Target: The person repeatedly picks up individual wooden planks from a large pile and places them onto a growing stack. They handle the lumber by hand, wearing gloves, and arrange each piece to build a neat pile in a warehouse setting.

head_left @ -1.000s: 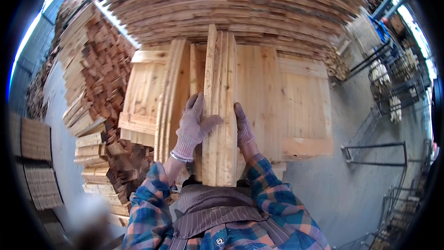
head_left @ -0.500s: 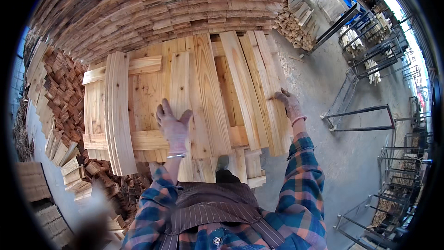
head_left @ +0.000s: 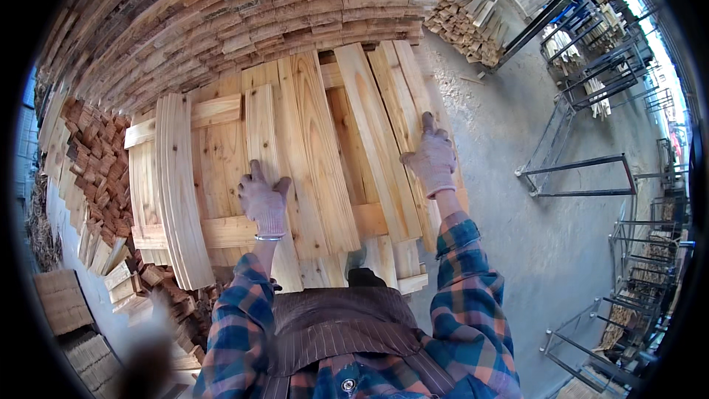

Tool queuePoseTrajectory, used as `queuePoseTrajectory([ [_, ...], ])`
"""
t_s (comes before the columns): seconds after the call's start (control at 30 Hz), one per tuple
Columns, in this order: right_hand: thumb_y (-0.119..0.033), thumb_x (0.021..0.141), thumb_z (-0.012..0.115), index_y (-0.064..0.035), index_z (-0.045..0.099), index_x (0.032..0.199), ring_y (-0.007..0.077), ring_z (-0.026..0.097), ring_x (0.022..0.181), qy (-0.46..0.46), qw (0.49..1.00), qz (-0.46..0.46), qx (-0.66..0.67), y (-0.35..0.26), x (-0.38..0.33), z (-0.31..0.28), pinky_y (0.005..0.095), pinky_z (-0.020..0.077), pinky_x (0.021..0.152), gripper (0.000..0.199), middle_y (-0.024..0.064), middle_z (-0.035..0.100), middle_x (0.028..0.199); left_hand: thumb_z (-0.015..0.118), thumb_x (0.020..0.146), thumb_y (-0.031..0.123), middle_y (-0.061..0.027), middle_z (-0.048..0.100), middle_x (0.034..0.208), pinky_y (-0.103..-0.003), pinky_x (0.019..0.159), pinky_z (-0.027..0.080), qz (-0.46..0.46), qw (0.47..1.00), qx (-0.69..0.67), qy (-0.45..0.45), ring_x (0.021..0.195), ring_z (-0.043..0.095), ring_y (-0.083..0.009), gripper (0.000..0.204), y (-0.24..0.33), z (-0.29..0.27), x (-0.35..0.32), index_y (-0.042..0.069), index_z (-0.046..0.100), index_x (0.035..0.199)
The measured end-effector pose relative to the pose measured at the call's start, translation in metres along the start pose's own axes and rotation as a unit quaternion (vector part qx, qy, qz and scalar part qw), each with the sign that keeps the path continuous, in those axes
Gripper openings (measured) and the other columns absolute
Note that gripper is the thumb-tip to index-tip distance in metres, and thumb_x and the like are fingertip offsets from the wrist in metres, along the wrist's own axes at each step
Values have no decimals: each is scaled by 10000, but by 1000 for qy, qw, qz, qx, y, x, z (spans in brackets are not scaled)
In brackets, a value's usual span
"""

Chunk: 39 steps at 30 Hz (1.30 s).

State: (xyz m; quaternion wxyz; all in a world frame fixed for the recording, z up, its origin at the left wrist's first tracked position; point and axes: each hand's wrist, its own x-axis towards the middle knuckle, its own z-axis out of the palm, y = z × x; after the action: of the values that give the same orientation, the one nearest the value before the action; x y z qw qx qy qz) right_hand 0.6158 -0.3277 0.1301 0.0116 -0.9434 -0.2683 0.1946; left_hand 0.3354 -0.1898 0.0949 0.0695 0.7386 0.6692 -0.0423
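Note:
Pale wooden boards lie side by side in front of me over crosswise battens. My left hand, in a light glove, rests with spread fingers on a short, narrow board. My right hand, gloved too, lies with fingers apart on the long boards at the right side. Between my hands are a wide, grained board and a slanting board, with a gap showing darker wood between them. Several thin boards are stacked at the left end.
A tall wall of stacked lumber rises behind the boards. Reddish wood pieces are heaped at the left. More offcuts lie at the far right. Black metal frames stand on the concrete floor.
My right hand has moved from the outer edge of the right-hand boards inward onto their top. The left hand stays on the narrow board. The view has shifted slightly.

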Motion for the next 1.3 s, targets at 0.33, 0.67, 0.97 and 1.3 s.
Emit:
queuePoseTrajectory([
  [0.33,-288,619,839,-20,189,1507,379,583,1138,-38,942,-31,332,64,45,33,392,469,984,1132,272,573,1233,771,710,481,-156,558,1127,-453,805,531,23,999,15,33,1043,573,-347,822,6,7,6,181,413,1387],
  [0.67,-233,703,777,-22,413,1334,339,591,1021,164,980,-110,15,22,37,26,426,522,839,758,210,579,1051,745,724,375,-161,552,960,-441,717,486,69,987,-84,122,930,554,-325,607,-32,25,4,57,517,1189],
  [0.97,-208,748,778,64,197,1487,281,365,1351,-100,827,-143,535,91,50,54,339,405,1056,978,202,329,1496,682,766,351,-189,580,1088,-466,872,471,53,985,-152,-53,1033,565,-333,623,3,-32,-14,49,473,1269],
  [1.3,-278,653,829,-59,289,1479,420,504,1217,48,990,-52,119,11,26,-22,404,433,1025,1010,294,479,1343,762,689,502,-121,555,1056,-436,732,518,23,996,-5,83,955,569,-308,775,-21,11,2,167,466,1322],
])
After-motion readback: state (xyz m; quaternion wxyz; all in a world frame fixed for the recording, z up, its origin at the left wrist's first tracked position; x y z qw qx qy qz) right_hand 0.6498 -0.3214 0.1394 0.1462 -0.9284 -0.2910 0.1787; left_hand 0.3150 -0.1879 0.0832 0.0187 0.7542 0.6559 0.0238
